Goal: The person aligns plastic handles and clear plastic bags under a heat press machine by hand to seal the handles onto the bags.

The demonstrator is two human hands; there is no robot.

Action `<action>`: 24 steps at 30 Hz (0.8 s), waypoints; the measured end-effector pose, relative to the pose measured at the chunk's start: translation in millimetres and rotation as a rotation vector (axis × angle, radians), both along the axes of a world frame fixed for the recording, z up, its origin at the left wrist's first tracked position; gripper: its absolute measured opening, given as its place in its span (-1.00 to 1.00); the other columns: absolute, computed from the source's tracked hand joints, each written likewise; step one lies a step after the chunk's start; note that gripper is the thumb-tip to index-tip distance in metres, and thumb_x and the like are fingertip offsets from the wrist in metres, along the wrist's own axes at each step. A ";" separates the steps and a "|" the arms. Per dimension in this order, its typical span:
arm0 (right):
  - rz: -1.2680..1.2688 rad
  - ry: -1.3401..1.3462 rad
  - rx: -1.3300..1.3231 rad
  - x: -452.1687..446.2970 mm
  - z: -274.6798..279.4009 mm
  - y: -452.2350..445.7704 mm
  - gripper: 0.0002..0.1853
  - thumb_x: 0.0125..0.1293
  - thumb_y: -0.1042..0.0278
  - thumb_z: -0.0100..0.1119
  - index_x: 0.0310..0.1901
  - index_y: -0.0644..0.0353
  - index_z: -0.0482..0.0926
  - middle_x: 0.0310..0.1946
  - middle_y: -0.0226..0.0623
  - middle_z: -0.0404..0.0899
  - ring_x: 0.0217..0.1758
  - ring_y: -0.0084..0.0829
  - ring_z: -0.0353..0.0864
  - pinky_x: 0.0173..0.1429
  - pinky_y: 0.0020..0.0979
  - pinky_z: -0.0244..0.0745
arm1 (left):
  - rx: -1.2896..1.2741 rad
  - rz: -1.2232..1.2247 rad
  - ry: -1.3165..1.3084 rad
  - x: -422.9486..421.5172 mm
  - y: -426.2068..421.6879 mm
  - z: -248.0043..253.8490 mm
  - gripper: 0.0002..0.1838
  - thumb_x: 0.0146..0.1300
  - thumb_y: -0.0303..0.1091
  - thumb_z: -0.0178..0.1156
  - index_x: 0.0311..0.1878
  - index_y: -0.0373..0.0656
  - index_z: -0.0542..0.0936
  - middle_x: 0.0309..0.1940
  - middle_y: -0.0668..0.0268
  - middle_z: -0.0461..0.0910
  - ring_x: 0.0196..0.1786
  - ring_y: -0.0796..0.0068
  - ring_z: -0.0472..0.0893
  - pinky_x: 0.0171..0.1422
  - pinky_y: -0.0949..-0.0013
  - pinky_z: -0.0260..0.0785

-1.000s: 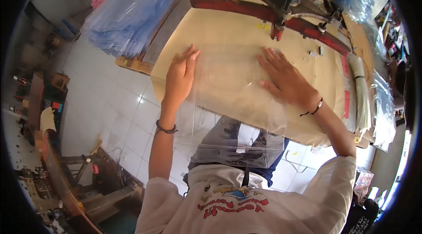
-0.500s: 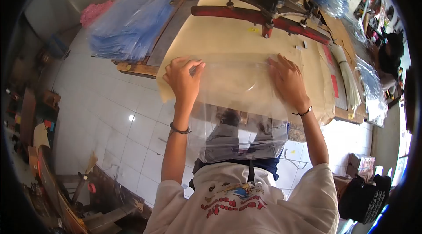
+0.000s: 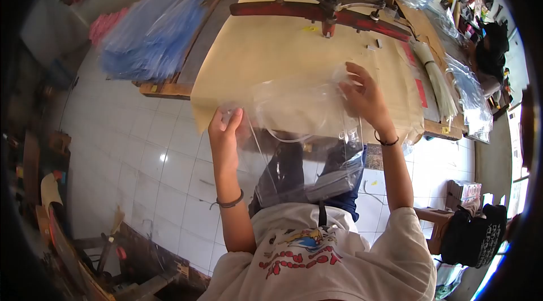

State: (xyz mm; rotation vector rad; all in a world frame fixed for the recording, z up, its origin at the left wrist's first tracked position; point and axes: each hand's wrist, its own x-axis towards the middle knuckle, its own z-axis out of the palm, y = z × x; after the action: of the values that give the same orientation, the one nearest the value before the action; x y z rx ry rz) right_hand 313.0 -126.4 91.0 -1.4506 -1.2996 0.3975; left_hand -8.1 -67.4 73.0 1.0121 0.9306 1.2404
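Note:
A clear plastic bag (image 3: 300, 108) hangs between my two hands, partly over the front edge of the brown paper sheet (image 3: 271, 46) and partly over my lap. My left hand (image 3: 226, 131) pinches the bag's left upper corner between thumb and fingers, just off the paper's edge. The right upper corner is in my right hand (image 3: 362, 91), whose fingers curl around it above the paper. The bag's top edge sags between the hands, and a curved pale strip shows in its middle. Its lower end lies slanted near my shirt.
Behind the paper stands a press with a long red bar (image 3: 322, 13). Stacked bluish plastic sheets (image 3: 153, 32) lie at the table's left. Pale strips (image 3: 435, 80) and more clear plastic (image 3: 469, 97) lie at the right. A black bag (image 3: 475, 236) is at the lower right.
Both hands have gone from lying on the bag to holding its corners. The left hand has moved down toward my body, and the bag has lifted and bent. The view has shifted slightly.

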 end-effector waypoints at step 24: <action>0.329 -0.215 0.304 -6.9 209.9 -32.6 -0.76 0.19 0.44 0.55 -0.12 0.28 0.77 -0.29 -0.33 0.79 -0.27 -0.60 0.70 -0.23 -0.52 0.57 | 0.882 0.184 0.148 -51.9 2.0 184.1 -0.63 0.52 -0.27 0.16 0.22 -0.32 0.46 -0.22 0.01 0.66 -0.35 0.12 0.75 -0.16 0.21 0.67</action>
State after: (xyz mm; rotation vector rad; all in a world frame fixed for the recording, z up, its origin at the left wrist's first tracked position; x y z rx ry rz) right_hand 306.1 -159.0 300.9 -1.0469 -1.7013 0.2475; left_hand -60.0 -65.4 257.1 1.7463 0.5755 1.8090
